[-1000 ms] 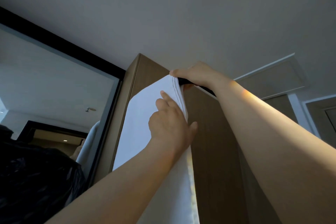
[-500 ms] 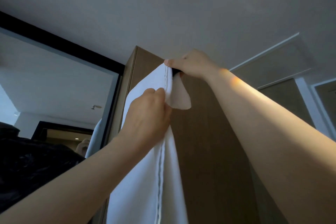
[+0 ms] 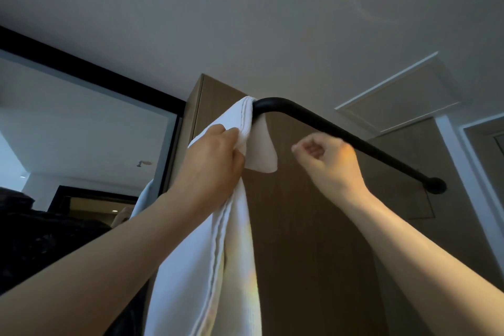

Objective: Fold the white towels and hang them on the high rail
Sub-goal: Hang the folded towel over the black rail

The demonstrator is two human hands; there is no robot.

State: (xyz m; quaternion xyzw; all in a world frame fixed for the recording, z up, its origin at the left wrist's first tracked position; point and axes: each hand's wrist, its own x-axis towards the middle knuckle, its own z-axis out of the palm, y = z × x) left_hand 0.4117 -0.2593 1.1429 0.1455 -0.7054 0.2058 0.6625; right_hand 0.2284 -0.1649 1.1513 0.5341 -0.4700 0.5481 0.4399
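**White towel draped over the bent end of the high rail, left hand gripping it**

The white towel (image 3: 207, 267) hangs over the black rail (image 3: 327, 128), at the end where the bar curves. Its long part falls straight down past the bottom edge of the view, with stitched hems running along the folded layers. A short rounded flap hangs on the far side of the bar, against the brown wooden panel (image 3: 300, 226) behind it.

The left hand (image 3: 210, 161) is raised just below the rail. Its fingers are curled into the towel's bunched edge, holding the cloth a little under the point where it crosses the bar.

The right hand (image 3: 330, 163) is lifted to the right of the towel and apart from it. Its fingers are curled into a loose fist with nothing in them. Its knuckles overlap the rail in the view, and whether they touch the bar cannot be told.

From the bend the rail slopes down to the right and ends in a round black wall mount (image 3: 436, 185). A grey ceiling (image 3: 245, 22) fills the upper part of the view, with a white-framed hatch (image 3: 398, 98) set into it on the right. On the left, a black-framed mirror (image 3: 81, 131) stands beside the wooden panel.
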